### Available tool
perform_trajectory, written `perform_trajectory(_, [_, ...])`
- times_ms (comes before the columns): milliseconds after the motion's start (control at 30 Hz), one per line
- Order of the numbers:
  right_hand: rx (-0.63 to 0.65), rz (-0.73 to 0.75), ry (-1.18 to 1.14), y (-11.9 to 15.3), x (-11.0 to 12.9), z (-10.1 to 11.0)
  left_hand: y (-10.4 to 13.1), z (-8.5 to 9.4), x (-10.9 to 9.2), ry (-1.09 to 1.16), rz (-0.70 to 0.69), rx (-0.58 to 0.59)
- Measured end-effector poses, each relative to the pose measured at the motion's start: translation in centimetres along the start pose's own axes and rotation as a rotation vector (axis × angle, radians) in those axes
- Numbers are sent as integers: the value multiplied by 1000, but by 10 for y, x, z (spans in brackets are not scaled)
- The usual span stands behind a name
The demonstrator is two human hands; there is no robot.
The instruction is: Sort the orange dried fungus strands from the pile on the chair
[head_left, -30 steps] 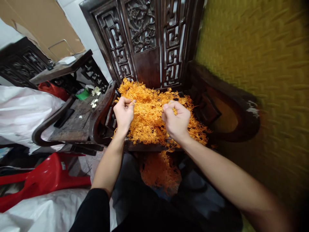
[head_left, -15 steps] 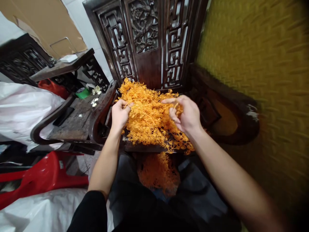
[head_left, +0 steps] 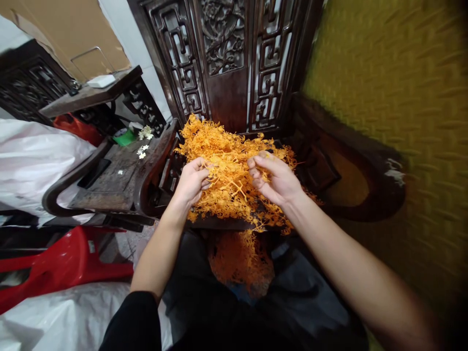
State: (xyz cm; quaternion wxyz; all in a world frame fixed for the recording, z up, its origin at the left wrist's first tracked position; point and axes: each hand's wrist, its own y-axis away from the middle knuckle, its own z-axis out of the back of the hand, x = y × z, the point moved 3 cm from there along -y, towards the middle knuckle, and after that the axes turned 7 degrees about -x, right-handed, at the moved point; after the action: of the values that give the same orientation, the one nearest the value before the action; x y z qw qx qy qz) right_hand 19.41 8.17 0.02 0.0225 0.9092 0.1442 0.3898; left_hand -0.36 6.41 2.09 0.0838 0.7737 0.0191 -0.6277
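Note:
A heap of orange, branching artificial sprigs (head_left: 226,195) covers the seat of a dark carved wooden chair (head_left: 228,105), and some hang over its front edge. My left hand (head_left: 192,181) is closed at the heap's left side, its thumb and fingers pinching an orange sprig. My right hand (head_left: 274,178) is at the right side with fingers curled in and pressed together; what they hold, if anything, blends into the orange behind. A thicker orange stem (head_left: 237,185) shows between the two hands.
To the left stands a wooden side table (head_left: 106,192) with green tape (head_left: 124,137) and small pale flower pieces (head_left: 145,132). A red plastic stool (head_left: 73,258) and white sacks (head_left: 40,161) are at the left. More orange material (head_left: 241,263) lies below, between the legs.
My left hand has moved right and slightly down, with a sprig in its fingers. The right hand's extended index finger has curled in. The hands are closer together.

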Motion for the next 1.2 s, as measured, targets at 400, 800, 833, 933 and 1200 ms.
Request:
perform_trajectory(400, [49, 32, 67, 1, -16, -7, 11, -12, 2, 180, 127, 144])
perform_trajectory(800, [40, 203, 270, 3, -34, -22, 14, -36, 21, 70, 36, -30])
perform_trajectory(833, [45, 198, 280, 3, -34, -22, 13, -36, 20, 68, 28, -33])
perform_trajectory(933, [23, 153, 279, 2, -32, -21, 12, -32, 13, 85, 21, -35])
perform_trajectory(1200, [74, 156, 371, 2, -18, -12, 15, -20, 4, 26, 128, 86])
